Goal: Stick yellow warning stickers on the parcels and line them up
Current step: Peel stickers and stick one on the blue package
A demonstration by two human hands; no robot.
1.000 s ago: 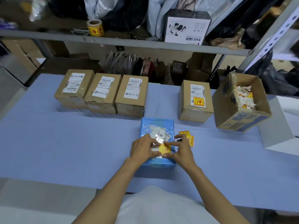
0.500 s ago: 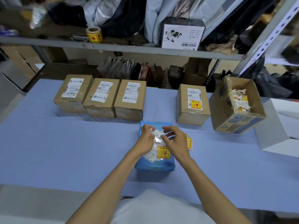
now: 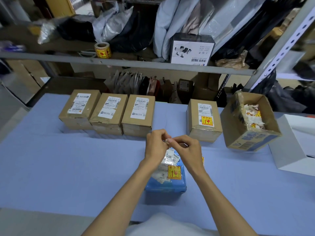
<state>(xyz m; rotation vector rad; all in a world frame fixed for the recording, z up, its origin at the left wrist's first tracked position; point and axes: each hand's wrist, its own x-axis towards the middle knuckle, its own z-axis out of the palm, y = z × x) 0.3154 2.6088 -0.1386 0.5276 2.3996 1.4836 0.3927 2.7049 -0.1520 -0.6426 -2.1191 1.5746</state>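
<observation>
Five parcels sit on the blue desk (image 3: 68, 167): four brown and one blue. Three of the brown ones, the first brown parcel (image 3: 79, 109), the second brown parcel (image 3: 109, 113) and the third brown parcel (image 3: 139, 114), stand side by side and touching along the far edge at the left, each with a white label and no yellow sticker. The fourth brown parcel (image 3: 203, 120) stands apart to the right across an open gap and carries one yellow warning sticker (image 3: 207, 121) under its label. The blue parcel (image 3: 165, 183) lies nearest the person, near the desk's front edge, with a second yellow sticker (image 3: 173, 172) on top beside crinkled white labels. Above its far end the left hand (image 3: 156, 145) and the right hand (image 3: 185, 147) meet, the fingers (image 3: 161, 134) of both curled narrow and pinching one small pale scrap (image 3: 167, 140) between them, clear of the parcel. A sliver of loose yellow sticker (image 3: 202, 160) shows on the desk just right of the blue parcel, mostly hidden by the right wrist. At the right, one open cardboard box (image 3: 238, 133) sits tilted, holding white and yellow scraps, and one white box (image 3: 293, 145) lies just beside it. A wide bare stretch of desk runs left of the blue parcel, with a band between it and the row of three. One roll of yellow stickers (image 3: 102, 50) and one black-and-white carton (image 3: 191, 50) stand on the shelf (image 3: 136, 63) behind.
</observation>
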